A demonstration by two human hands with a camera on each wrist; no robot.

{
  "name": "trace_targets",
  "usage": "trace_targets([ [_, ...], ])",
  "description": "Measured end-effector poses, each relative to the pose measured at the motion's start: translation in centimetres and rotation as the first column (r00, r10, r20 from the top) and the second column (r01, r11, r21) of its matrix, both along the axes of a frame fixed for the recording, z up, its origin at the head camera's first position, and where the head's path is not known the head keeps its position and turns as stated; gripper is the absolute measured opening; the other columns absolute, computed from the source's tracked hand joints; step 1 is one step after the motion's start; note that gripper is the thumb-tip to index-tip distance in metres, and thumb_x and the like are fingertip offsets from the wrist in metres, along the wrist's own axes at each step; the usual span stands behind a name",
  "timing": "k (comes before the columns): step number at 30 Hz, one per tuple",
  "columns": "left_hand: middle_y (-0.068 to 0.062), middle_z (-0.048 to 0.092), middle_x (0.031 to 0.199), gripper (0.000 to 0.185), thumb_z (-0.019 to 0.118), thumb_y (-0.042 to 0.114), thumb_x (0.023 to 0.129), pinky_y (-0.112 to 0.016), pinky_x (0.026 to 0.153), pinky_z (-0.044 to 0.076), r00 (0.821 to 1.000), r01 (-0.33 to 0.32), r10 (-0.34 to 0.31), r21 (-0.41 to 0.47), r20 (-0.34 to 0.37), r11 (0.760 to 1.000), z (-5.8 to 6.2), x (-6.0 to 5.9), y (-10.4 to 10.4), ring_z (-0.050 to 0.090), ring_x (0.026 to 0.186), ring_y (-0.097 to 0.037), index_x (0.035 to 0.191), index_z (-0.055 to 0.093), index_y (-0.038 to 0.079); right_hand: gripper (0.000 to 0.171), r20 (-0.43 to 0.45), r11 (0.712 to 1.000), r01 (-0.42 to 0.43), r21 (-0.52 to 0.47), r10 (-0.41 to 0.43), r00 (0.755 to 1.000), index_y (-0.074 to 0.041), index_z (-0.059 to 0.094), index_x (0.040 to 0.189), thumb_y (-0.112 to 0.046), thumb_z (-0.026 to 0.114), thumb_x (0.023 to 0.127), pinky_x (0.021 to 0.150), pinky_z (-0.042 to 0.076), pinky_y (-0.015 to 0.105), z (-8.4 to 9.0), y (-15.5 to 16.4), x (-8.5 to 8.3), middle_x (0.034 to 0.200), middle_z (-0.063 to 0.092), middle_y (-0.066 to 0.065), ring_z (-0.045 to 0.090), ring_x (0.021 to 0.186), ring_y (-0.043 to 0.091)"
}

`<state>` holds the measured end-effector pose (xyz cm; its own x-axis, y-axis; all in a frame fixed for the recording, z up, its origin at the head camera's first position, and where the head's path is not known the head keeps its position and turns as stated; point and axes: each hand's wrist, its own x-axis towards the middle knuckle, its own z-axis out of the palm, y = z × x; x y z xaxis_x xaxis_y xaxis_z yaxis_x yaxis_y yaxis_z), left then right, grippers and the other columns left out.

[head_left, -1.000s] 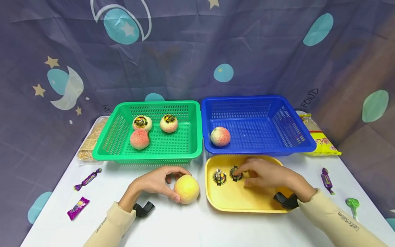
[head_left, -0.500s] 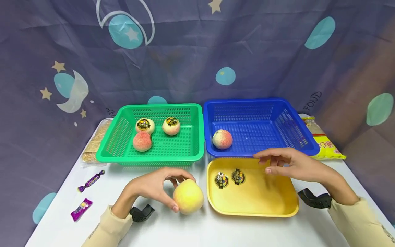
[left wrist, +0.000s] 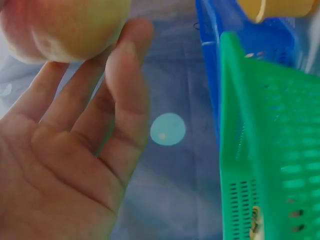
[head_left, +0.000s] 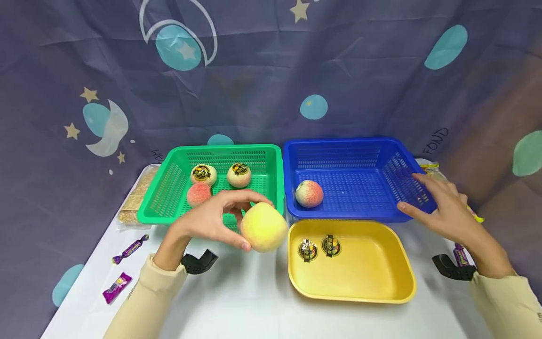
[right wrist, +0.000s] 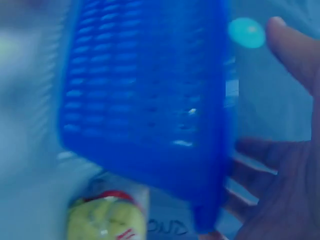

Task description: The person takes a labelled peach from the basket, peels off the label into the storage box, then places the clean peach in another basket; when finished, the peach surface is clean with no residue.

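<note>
My left hand (head_left: 207,223) grips a yellow peach (head_left: 263,227) between thumb and fingers, raised before the green basket (head_left: 161,220). The left wrist view shows a reddish side of this peach (left wrist: 65,25). My right hand (head_left: 449,214) has its fingers spread by the right end of the blue basket (head_left: 355,188) and holds nothing. Two dark round stickers, one on the left (head_left: 307,250) and one beside it (head_left: 330,246), lie in the yellow tray (head_left: 360,278). Inside the green basket are two stickered peaches (head_left: 239,175) and a redder peach (head_left: 198,193), partly covered by my left hand.
One peach (head_left: 309,193) sits at the blue basket's left. Behind my right hand is a yellow bag (right wrist: 107,217), mostly hidden in the head view. A clear bag (head_left: 137,197) and purple candies (head_left: 130,248) lie at left. A patterned cloth (head_left: 254,94) hangs behind.
My right hand has left the sticker in the yellow tray and moved right to the blue basket's end. My left hand has lifted the peach up from the table towards the green basket.
</note>
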<state>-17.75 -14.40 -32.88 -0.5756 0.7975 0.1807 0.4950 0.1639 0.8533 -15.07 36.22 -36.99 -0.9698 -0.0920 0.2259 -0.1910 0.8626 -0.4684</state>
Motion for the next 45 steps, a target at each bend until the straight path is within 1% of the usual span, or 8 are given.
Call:
trace_targets([
  [2,0.004,0.065,0.129,0.075,0.095,0.015,0.068,-0.035,0.072,0.056,1.0,-0.019,0.02,0.022,-0.02,1.0,0.5,-1.1,0.7,0.061,0.094,-0.026,0.136,0.062,0.022,0.092,0.03,0.998,0.043,0.047,-0.044,0.999,-0.001,0.025,0.16,-0.044,0.07,0.091,0.091,0.014,0.079,-0.7,0.6,-0.1,0.161,0.024,0.035,0.016,0.141,0.064],
  [5,0.004,0.065,0.128,0.073,0.093,0.016,0.07,-0.038,0.077,0.056,0.999,-0.04,0.042,0.052,-0.026,0.998,1.1,-2.9,2.1,0.062,0.099,-0.025,0.136,0.062,0.022,0.101,0.051,0.994,0.077,0.083,-0.081,0.995,0.001,0.015,0.162,-0.049,0.068,0.092,0.092,0.012,0.081,-1.5,1.1,-0.2,0.165,0.013,0.033,0.007,0.146,0.063],
  [13,0.003,0.065,0.127,0.067,0.089,0.019,0.076,-0.054,0.092,0.054,0.996,-0.093,0.094,0.067,-0.007,0.993,1.8,-8.2,6.0,0.06,0.114,-0.024,0.137,0.061,0.024,0.103,0.063,0.989,0.109,0.104,-0.116,0.991,0.001,0.011,0.162,-0.052,0.066,0.092,0.097,0.01,0.085,-2.5,1.1,-0.5,0.166,0.009,0.033,0.011,0.144,0.064],
  [18,0.007,0.065,0.126,0.062,0.088,0.025,0.078,-0.046,0.094,0.054,0.994,-0.101,0.1,0.031,0.037,0.994,1.8,-10.7,9.0,0.059,0.115,-0.02,0.135,0.062,0.029,0.104,0.065,0.99,0.11,0.092,-0.116,0.991,0.002,0.01,0.162,-0.052,0.065,0.093,0.101,0.007,0.084,-2.8,1.0,-0.4,0.165,0.009,0.034,0.012,0.145,0.064],
  [23,0.006,0.063,0.13,0.064,0.087,0.029,0.079,-0.039,0.096,0.054,0.997,-0.077,0.077,-0.033,0.018,0.996,1.8,-12.8,12.1,0.058,0.118,-0.018,0.137,0.06,0.024,0.104,0.086,0.991,0.104,0.083,-0.111,0.99,0.003,0.005,0.162,-0.052,0.062,0.094,0.107,-0.001,0.086,-2.9,1.2,-0.4,0.165,0.005,0.036,0.009,0.145,0.065],
  [33,0.002,0.059,0.137,0.073,0.086,0.033,0.079,-0.028,0.098,0.051,0.999,0.0,0.007,-0.19,0.034,0.982,0.0,-15.1,17.8,0.057,0.119,-0.015,0.144,0.054,0.02,0.105,0.136,0.994,0.086,0.065,-0.094,0.986,0.001,-0.002,0.162,-0.052,0.06,0.096,0.106,-0.002,0.087,-2.7,1.2,-0.3,0.165,-0.001,0.036,0.005,0.146,0.067],
  [38,0.0,0.058,0.14,0.075,0.089,0.027,0.078,-0.024,0.101,0.049,0.996,0.053,-0.036,-0.226,0.078,0.973,-1.0,-15.3,20.1,0.056,0.123,-0.017,0.144,0.054,0.019,0.106,0.162,0.995,0.089,0.049,-0.096,0.982,-0.001,-0.004,0.162,-0.053,0.06,0.096,0.105,0.008,0.087,-2.6,1.3,-0.2,0.166,-0.005,0.034,0.005,0.147,0.065],
  [45,0.001,0.057,0.143,0.073,0.09,0.021,0.077,-0.032,0.112,0.042,0.998,0.064,-0.053,-0.319,0.044,0.945,-1.9,-15.2,21.9,0.05,0.128,-0.014,0.142,0.057,0.02,0.109,0.183,0.995,0.095,0.041,-0.101,0.978,-0.001,-0.006,0.162,-0.054,0.061,0.095,0.1,0.018,0.087,-2.3,1.0,-0.2,0.167,-0.008,0.032,0.008,0.146,0.066],
])
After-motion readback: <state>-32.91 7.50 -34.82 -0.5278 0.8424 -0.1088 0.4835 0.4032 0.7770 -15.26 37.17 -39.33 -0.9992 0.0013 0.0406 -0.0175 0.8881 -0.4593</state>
